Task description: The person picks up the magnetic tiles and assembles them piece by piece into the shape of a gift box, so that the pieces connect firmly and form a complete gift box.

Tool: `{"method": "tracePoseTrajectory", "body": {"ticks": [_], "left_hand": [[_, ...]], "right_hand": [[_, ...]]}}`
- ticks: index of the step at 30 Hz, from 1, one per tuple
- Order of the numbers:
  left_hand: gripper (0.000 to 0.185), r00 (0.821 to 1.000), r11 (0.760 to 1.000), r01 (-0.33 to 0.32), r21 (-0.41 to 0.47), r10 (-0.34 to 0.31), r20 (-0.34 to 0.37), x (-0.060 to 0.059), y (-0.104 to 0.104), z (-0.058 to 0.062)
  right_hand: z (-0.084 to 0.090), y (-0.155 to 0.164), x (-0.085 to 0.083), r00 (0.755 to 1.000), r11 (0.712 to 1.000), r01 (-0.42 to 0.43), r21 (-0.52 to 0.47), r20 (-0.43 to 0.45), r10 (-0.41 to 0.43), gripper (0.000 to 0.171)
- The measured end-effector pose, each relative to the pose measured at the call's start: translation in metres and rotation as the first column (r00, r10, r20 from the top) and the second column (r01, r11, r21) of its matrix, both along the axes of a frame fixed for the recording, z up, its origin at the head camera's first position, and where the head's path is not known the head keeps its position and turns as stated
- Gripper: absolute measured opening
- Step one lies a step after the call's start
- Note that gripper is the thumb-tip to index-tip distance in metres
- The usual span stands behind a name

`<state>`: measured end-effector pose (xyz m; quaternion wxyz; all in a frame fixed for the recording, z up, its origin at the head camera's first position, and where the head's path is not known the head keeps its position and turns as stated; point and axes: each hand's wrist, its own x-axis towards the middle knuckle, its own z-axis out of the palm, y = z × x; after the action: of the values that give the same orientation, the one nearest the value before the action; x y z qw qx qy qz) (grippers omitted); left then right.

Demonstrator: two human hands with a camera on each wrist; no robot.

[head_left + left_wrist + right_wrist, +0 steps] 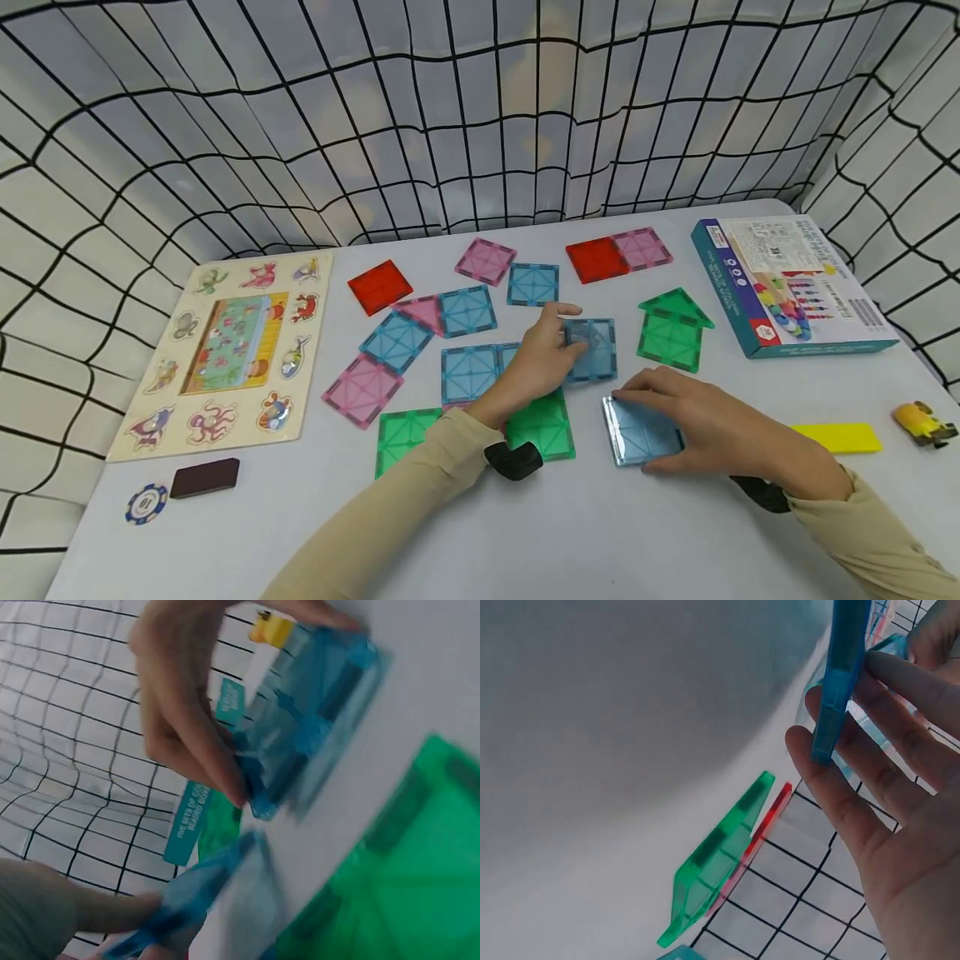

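My left hand (542, 357) pinches a translucent blue square tile (600, 350) by its left side, the thumb lying over it. In the left wrist view that blue tile (196, 889) is tilted and blurred. To the right, my right hand (701, 421) grips another blue square tile (637, 433) by opposite edges; the right wrist view shows the tile (838, 690) edge-on against the fingers. Partly under my left wrist lie blue tiles (467, 377) and green tiles (546, 427). A green square with a green triangle (671, 337) lies beyond my right hand.
Pink, red and blue tiles (395, 340) lie across the back of the white table. An animal puzzle board (315, 333) is at left, near a dark block (205, 478) and poker chip (146, 504). A box (795, 283), yellow block (838, 437) and toy car (924, 423) sit at right.
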<state>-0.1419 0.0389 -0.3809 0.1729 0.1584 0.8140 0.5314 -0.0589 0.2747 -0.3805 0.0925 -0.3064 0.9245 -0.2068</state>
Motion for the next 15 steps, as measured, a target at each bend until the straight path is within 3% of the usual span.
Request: {"method": "tracePoseTrajectory", "body": {"ticks": [3, 7, 15], "left_hand": [[0.044, 0.992, 0.989, 0.063, -0.137, -0.077, -0.101, -0.003, 0.004, -0.003], [0.044, 0.953, 0.957, 0.112, -0.268, -0.179, -0.242, -0.004, 0.006, -0.005], [0.045, 0.885, 0.886, 0.172, -0.430, -0.331, -0.328, 0.000, -0.009, -0.004]], "right_hand": [[-0.003, -0.006, 0.000, 1.000, 1.000, -0.026, 0.003, 0.011, 0.026, 0.078], [-0.007, -0.012, -0.002, 0.998, 0.998, -0.057, -0.001, 0.019, 0.057, 0.078], [-0.015, -0.020, -0.006, 0.995, 0.996, -0.092, -0.015, -0.047, 0.091, 0.073]]}}
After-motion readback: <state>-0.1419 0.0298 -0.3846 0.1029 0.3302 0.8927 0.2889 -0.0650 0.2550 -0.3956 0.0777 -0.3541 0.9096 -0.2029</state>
